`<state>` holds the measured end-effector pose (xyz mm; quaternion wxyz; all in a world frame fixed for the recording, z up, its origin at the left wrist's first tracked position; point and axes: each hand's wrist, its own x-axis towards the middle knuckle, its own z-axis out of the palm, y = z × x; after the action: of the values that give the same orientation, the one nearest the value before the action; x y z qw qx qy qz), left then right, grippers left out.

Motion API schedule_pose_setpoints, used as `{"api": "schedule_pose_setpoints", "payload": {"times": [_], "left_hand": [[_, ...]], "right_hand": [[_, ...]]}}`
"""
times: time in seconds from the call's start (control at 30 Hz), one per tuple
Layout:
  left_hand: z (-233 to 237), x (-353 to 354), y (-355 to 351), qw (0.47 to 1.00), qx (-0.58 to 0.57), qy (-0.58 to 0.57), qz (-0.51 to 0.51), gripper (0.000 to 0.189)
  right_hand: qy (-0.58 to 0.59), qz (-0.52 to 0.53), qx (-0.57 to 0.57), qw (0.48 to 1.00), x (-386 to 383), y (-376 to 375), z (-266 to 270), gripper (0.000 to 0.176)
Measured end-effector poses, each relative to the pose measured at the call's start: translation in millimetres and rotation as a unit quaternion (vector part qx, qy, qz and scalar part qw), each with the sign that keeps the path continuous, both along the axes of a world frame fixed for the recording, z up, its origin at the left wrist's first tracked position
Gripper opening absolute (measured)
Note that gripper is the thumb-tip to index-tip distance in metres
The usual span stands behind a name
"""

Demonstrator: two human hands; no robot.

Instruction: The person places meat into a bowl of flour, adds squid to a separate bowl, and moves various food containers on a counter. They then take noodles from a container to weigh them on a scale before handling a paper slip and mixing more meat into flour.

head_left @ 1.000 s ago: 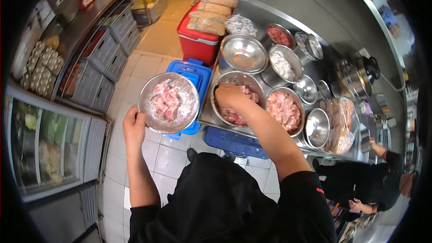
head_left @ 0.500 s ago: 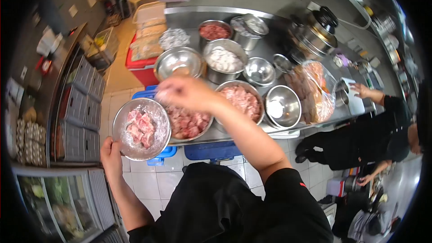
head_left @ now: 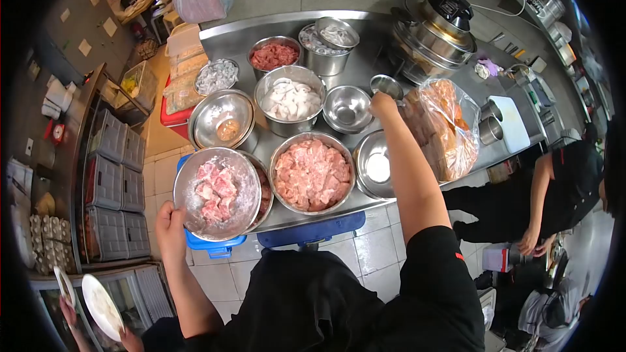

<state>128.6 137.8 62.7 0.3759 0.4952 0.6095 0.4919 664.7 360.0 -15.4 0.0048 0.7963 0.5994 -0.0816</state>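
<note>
Grips in left hand a white-smeared bowl of pink meat near the counter's near-left corner; has right hand, partly hidden, by a small cup; cannot tell whether clasping.

With my left grip, I am holding the mixing bowl by its left rim; it is overlapping the meat pot. Right of both, the meat basin is sitting at the front of the counter, beside the nested bowls. Behind the basin, the middle pot is standing, with the side bowl to its right. I am holding my right grip at the near side of the cup. Right of the cup, the bag is lying before the cooker; the cutting board is lying farther right.
</note>
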Motion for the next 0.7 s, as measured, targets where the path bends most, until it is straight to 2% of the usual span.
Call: {"api": "schedule_pose_setpoints", "payload": {"times": [0.07, 0.13, 0.27, 0.33, 0.37, 0.43, 0.47, 0.5, 0.53, 0.57, 0.6, 0.63, 0.7], "left_hand": [[1, -6, 5, 1.0, 0.004, -0.001, -0.001, 0.019], [4, -7, 11, 1.0, 0.011, -0.004, 0.002, 0.017], [8, -14, 24, 1.0, 0.01, 0.012, 0.003, 0.013], [6, -26, 32, 1.0, -0.003, 0.023, -0.005, 0.013], [4, -32, 36, 0.999, -0.014, 0.031, -0.01, 0.013], [3, -40, 44, 1.0, -0.006, 0.017, -0.014, 0.012], [2, -43, 48, 1.0, 0.002, 0.008, -0.021, 0.012], [3, -45, 52, 1.0, 0.001, 0.007, -0.021, 0.012], [4, -47, 55, 1.0, -0.006, 0.007, -0.023, 0.012], [5, -49, 59, 1.0, -0.014, 0.007, -0.025, 0.012], [3, -53, 66, 1.0, -0.015, 0.006, -0.025, 0.012], [-3, -55, 73, 0.999, -0.009, 0.014, -0.034, 0.013], [-12, -56, 87, 0.999, -0.006, 0.021, -0.042, 0.013]], "right_hand": [[0.005, 0.009, -0.012, 1.0, -5, -3, 1, 0.031], [0.122, -0.115, 0.027, 0.985, -1, -1, -9, 0.032], [0.093, -0.115, 0.07, 0.986, 7, 8, -23, 0.027], [0.122, -0.175, 0.125, 0.969, 5, 3, -15, 0.02], [0.211, -0.216, 0.072, 0.951, 7, 4, -6, 0.018], [0.31, -0.203, 0.076, 0.926, 7, -1, 14, 0.018], [0.353, -0.219, 0.146, 0.898, 1, -11, 24, 0.018], [0.352, -0.22, 0.145, 0.898, -9, -21, 41, 0.018], [0.219, -0.122, 0.235, 0.939, -19, -29, 56, 0.016], [0.079, -0.02, 0.315, 0.946, -29, -39, 68, 0.017], [0.019, 0.05, 0.375, 0.925, -47, -51, 75, 0.015], [0.017, 0.052, 0.374, 0.926, -52, -53, 75, 0.015], [-0.064, 0.123, 0.386, 0.912, -59, -58, 74, 0.012]]}}
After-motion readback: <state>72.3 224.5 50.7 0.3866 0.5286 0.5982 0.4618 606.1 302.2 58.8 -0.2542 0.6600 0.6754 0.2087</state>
